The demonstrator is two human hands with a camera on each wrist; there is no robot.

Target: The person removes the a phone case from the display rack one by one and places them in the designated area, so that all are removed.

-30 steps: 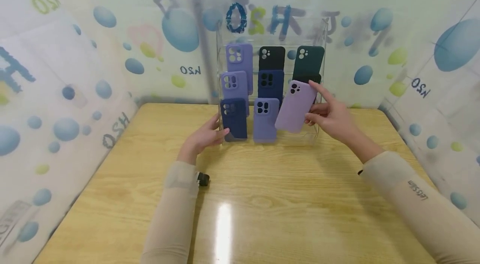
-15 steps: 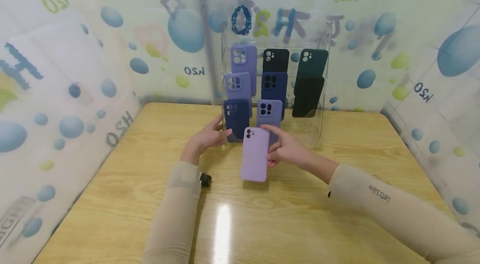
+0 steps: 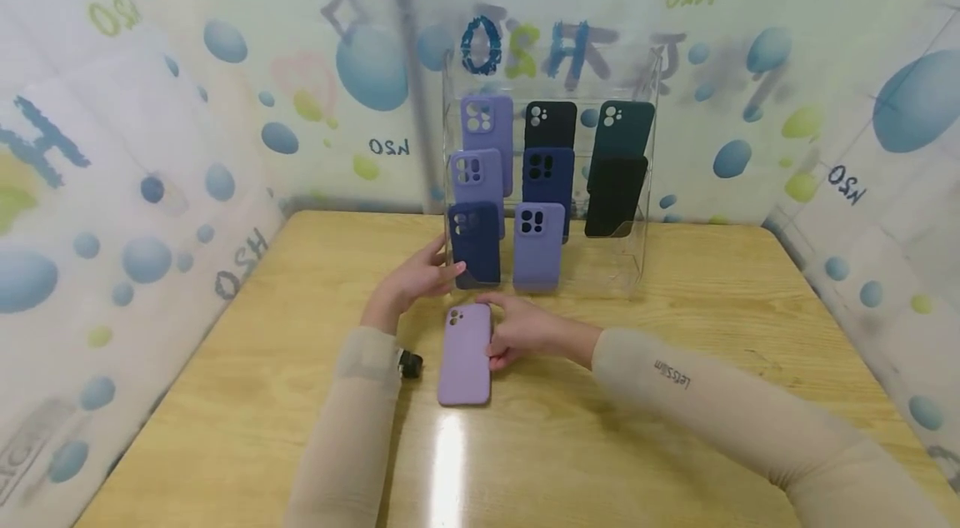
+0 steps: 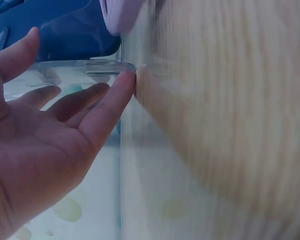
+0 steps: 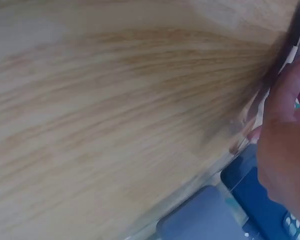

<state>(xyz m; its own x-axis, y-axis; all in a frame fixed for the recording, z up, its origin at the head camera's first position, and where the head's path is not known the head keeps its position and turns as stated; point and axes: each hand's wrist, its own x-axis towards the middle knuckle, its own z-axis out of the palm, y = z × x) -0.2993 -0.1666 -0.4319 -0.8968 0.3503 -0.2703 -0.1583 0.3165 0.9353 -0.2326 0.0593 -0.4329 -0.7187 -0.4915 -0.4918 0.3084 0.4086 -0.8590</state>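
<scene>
A light purple phone case (image 3: pixel 465 357) is close over the table, front of the clear acrylic display stand (image 3: pixel 609 274). My right hand (image 3: pixel 521 328) grips its right edge, index finger at the top corner. At the stand's lower left, my left hand (image 3: pixel 420 274) has its fingers extended; in the left wrist view a fingertip (image 4: pixel 125 80) touches the stand's clear edge. A dark blue phone case (image 3: pixel 477 245) stands in the bottom tier by my left thumb, and a periwinkle phone case (image 3: pixel 537 249) stands to its right.
Higher tiers hold more cases: two periwinkle ones on the left, a blue case (image 3: pixel 548 186) below a black one in the middle, and a dark green case (image 3: pixel 622 128) above a black case (image 3: pixel 617 195). The wooden table (image 3: pixel 675 428) meets a patterned backdrop.
The right hand has carried the light purple case from the stand's lower right, left and down to the table in front of the stand. The left hand has stayed at the stand's side.
</scene>
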